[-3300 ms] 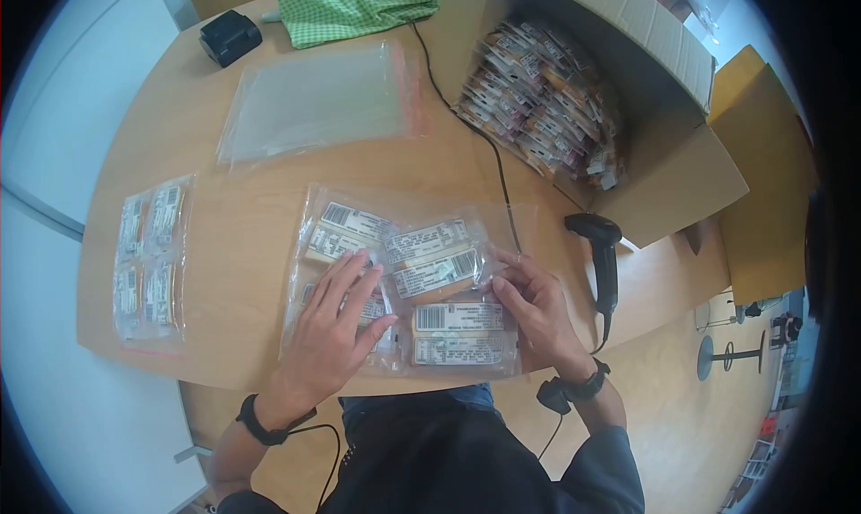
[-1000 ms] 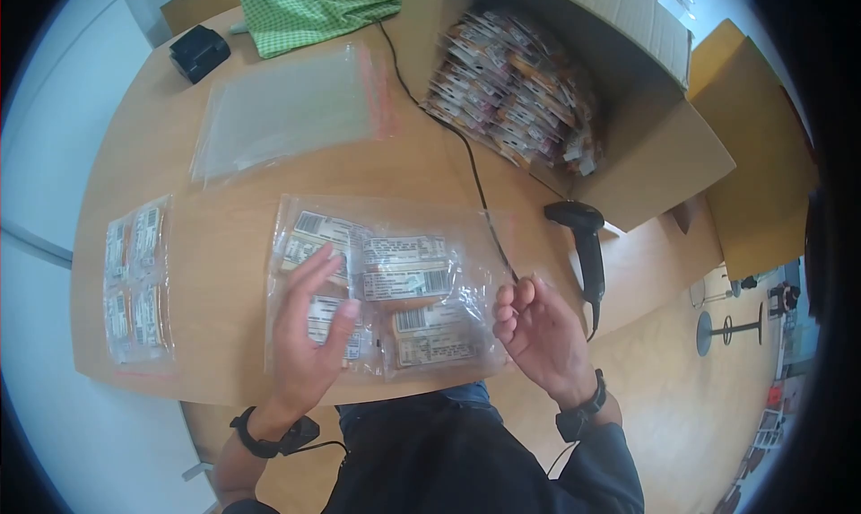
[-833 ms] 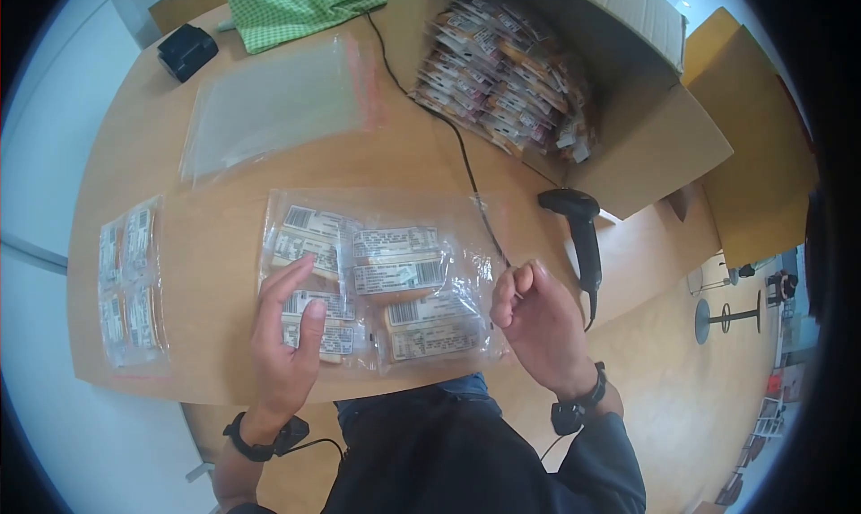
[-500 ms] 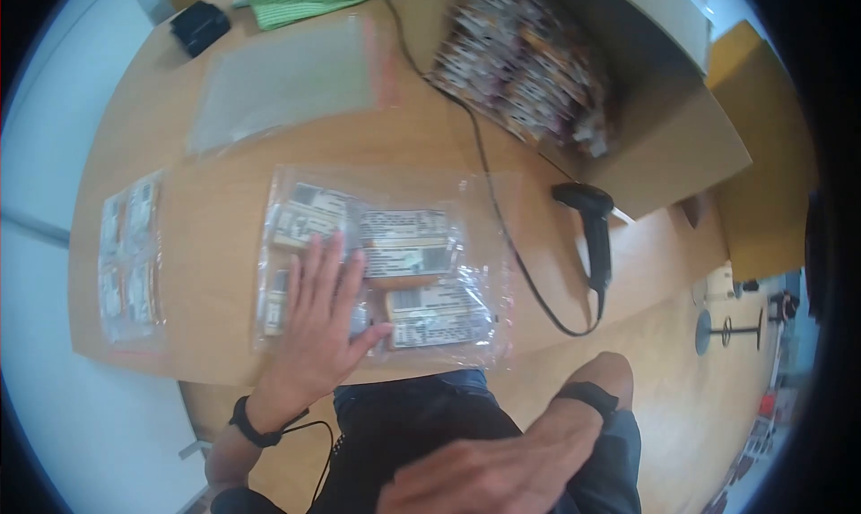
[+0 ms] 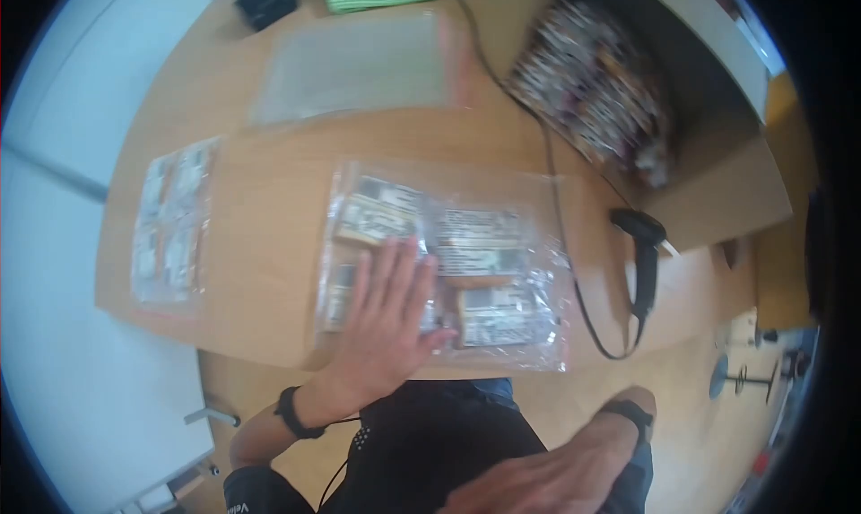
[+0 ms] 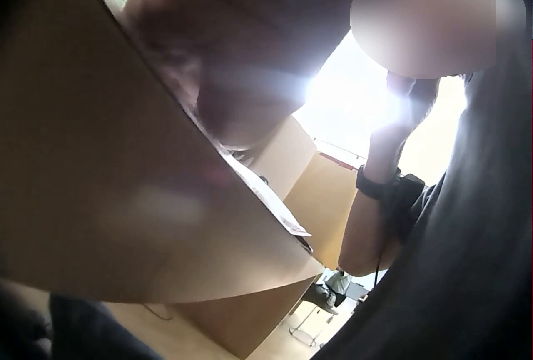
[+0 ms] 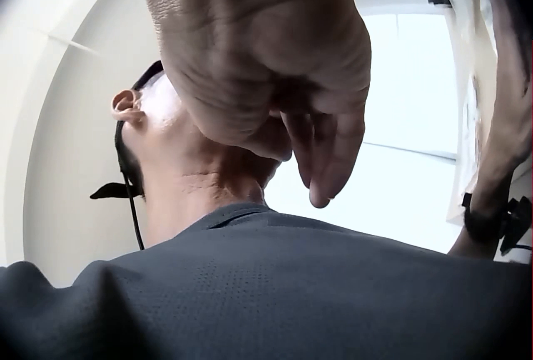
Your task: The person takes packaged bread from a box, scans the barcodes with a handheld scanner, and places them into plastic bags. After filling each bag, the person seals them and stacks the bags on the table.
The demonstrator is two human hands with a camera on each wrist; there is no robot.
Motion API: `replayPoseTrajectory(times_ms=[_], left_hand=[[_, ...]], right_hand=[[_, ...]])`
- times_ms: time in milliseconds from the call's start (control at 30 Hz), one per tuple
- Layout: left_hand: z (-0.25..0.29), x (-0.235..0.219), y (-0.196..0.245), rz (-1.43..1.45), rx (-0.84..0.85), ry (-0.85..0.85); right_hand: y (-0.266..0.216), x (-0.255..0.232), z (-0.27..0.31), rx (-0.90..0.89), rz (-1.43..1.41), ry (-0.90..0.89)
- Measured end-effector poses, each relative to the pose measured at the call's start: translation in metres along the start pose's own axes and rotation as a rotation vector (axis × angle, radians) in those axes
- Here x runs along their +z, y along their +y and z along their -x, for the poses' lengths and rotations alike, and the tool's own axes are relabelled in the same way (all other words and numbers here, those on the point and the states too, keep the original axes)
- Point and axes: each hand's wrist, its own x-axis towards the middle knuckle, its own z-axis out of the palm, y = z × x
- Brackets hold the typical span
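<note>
Wooden tabletop (image 5: 269, 227) bears a filled bag (image 5: 480, 245), partly beneath the straight-fingered left grip (image 5: 386, 317); right grip (image 7: 275, 56) loosely curled.

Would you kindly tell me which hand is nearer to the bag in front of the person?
The left. The left hand rests on the bag, while the right hand is up by the person's upper body, apart from it.

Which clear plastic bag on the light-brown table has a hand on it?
The clear plastic bag of labelled packs front and centre: the left hand rests on it. The filled clear bag farther left and flat clear bags behind lie untouched.
</note>
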Motion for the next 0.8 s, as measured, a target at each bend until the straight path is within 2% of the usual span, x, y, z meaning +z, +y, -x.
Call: replayPoseTrajectory(times_ms=[100, 133, 200, 267, 333, 367, 400, 433, 500, 600, 667, 700, 733, 767, 800], left_hand=[[0.000, -0.013, -0.015, -0.015, 0.002, 0.049], [0.002, -0.019, -0.022, -0.072, -0.030, 0.081], [-0.003, -0.031, -0.040, -0.055, -0.025, 0.061], [-0.017, -0.040, -0.058, -0.048, -0.044, 0.060], [-0.036, -0.045, -0.074, -0.094, 0.087, -0.002], [-0.043, -0.043, -0.082, -0.112, 0.107, -0.035], [-0.045, -0.040, -0.084, -0.110, 0.100, -0.037], [-0.047, -0.038, -0.085, -0.080, 0.047, -0.082], [-0.050, -0.034, -0.083, -0.055, -0.005, -0.128], [-0.042, -0.030, -0.071, -0.184, -0.043, -0.076], [-0.033, -0.028, -0.059, -0.342, -0.006, 0.027], [-0.027, -0.028, -0.050, -0.346, -0.009, 0.027], [-0.019, -0.031, -0.037, -0.212, 0.007, 0.018], [-0.012, -0.031, -0.028, -0.074, 0.028, 0.005], [-0.007, -0.028, -0.023, -0.069, 0.036, 0.000]], right_hand=[[0.009, 0.000, -0.002, 0.027, 0.386, 0.019], [0.013, 0.007, 0.007, 0.190, 0.449, 0.040], [0.037, -0.011, 0.034, 0.202, 0.985, -0.055], [0.050, -0.042, 0.053, 0.460, 1.093, 0.156], [0.050, -0.065, 0.069, 0.677, 1.278, 0.174], [0.053, -0.068, 0.077, 0.676, 1.272, 0.165], [0.059, -0.070, 0.084, 0.757, 1.317, 0.167], [0.063, -0.071, 0.089, 0.838, 1.364, 0.173], [0.072, -0.062, 0.089, 0.862, 1.389, 0.215], [0.078, -0.034, 0.082, 0.906, 1.393, 0.275], [0.078, -0.024, 0.078, 0.937, 1.300, 0.338], [0.073, -0.025, 0.079, 0.914, 1.234, 0.338], [0.067, -0.029, 0.083, 0.915, 1.232, 0.343], [0.060, -0.035, 0.088, 0.872, 1.254, 0.431], [0.051, -0.038, 0.092, 0.831, 1.276, 0.517]])
